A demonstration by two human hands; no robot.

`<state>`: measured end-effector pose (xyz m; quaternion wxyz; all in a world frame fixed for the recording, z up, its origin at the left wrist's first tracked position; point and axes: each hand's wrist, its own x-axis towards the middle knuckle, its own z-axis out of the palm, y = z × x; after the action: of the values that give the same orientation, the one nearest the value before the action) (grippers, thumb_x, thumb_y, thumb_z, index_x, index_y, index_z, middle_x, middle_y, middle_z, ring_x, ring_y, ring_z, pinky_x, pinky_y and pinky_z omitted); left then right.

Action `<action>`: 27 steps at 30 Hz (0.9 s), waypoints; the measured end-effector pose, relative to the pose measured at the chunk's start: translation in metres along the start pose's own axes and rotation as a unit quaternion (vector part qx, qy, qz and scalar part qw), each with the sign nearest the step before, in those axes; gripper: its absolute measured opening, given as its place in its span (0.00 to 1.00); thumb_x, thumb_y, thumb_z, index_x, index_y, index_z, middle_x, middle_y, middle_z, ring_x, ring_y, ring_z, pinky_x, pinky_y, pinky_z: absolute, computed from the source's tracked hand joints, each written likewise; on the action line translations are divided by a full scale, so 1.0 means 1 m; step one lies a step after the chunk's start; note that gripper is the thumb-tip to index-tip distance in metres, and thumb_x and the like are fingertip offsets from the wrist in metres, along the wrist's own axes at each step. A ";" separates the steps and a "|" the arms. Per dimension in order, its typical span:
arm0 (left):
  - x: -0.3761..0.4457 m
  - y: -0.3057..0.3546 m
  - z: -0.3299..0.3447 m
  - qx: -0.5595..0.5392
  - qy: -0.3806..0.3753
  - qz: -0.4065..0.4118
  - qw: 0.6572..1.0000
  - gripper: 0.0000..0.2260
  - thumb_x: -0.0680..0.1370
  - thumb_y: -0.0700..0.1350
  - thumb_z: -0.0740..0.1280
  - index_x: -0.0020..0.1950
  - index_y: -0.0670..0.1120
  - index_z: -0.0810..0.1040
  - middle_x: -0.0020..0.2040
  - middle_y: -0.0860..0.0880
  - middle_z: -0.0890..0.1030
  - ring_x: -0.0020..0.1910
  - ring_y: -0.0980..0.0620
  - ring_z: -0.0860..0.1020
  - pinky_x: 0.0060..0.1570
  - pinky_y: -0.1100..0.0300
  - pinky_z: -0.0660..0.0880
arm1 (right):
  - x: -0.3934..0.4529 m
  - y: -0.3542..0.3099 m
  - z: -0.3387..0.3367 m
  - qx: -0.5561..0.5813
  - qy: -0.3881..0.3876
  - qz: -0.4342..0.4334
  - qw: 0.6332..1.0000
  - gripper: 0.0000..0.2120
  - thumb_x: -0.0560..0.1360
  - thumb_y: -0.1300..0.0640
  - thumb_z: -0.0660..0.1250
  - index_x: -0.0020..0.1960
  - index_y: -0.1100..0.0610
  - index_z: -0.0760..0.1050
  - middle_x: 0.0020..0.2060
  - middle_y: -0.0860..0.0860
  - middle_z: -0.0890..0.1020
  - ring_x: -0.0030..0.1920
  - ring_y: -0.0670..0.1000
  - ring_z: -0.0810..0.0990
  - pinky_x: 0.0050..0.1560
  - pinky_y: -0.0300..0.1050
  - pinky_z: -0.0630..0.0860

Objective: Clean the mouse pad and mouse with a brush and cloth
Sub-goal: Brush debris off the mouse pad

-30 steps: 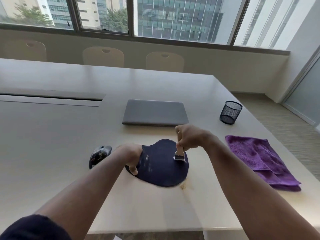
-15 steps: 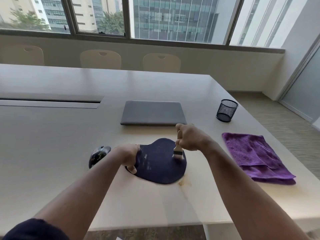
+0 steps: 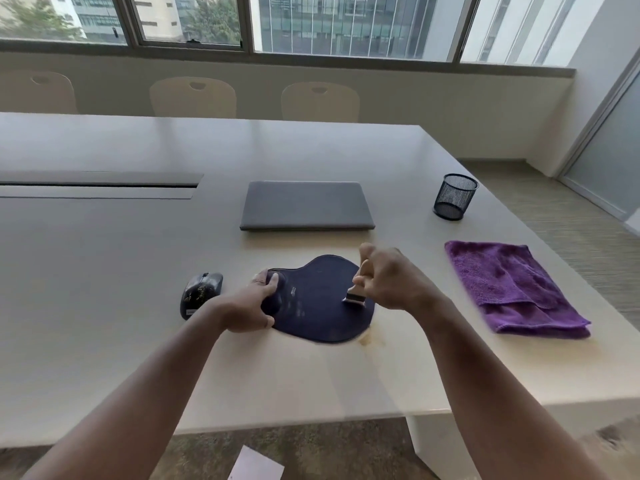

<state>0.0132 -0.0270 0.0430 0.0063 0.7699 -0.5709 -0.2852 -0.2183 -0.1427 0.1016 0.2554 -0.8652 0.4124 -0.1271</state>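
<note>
A dark navy mouse pad (image 3: 318,299) with a wrist rest lies on the pale table (image 3: 104,258). My left hand (image 3: 251,306) grips its left edge at the wrist rest, thumb underneath the near rim. My right hand (image 3: 388,277) holds a small pale-handled brush (image 3: 356,292), its bristles down on the right part of the pad. A dark mouse (image 3: 201,294), speckled with crumbs, sits just left of my left hand. A folded purple cloth (image 3: 509,289) lies to the right of the pad, untouched.
A shut grey laptop (image 3: 306,206) lies behind the pad. A black mesh pen cup (image 3: 454,196) stands at the back right. A brownish dust smear (image 3: 369,337) marks the table by the pad's near right edge. The table's front edge is close; paper (image 3: 256,465) lies on the floor.
The brush has stayed on the right part of the pad with only small shifts. My left hand keeps its hold on the pad's left edge. The camera has tilted slightly.
</note>
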 end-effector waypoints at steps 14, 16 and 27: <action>0.004 -0.007 0.051 -0.074 0.171 0.023 0.982 0.38 0.70 0.50 0.48 0.81 0.44 0.44 0.80 0.48 0.41 0.78 0.54 0.39 0.73 0.63 0.36 | -0.019 -0.002 0.015 0.053 0.099 -0.045 0.993 0.09 0.74 0.61 0.70 0.43 0.56 0.69 0.41 0.53 0.84 0.35 0.42 0.81 0.34 0.31 0.74; 0.006 -0.008 0.057 -0.065 0.202 0.025 0.977 0.38 0.70 0.50 0.47 0.81 0.45 0.45 0.81 0.48 0.43 0.79 0.55 0.41 0.73 0.64 0.36 | -0.020 -0.003 0.020 0.032 0.127 -0.043 0.990 0.10 0.75 0.60 0.70 0.47 0.58 0.68 0.43 0.54 0.85 0.40 0.51 0.82 0.41 0.40 0.79; 0.004 -0.008 0.067 -0.021 0.258 0.030 0.965 0.36 0.72 0.49 0.47 0.81 0.44 0.48 0.81 0.48 0.46 0.79 0.56 0.44 0.76 0.60 0.41 | -0.015 -0.003 0.032 0.091 0.091 0.081 0.988 0.09 0.75 0.57 0.69 0.49 0.58 0.70 0.47 0.57 0.83 0.47 0.58 0.83 0.50 0.50 0.80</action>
<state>-0.0091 -0.0068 -0.0172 0.1781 0.7995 -0.5669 -0.0880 -0.2122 -0.1192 0.0762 0.3038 -0.7872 0.4891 -0.2210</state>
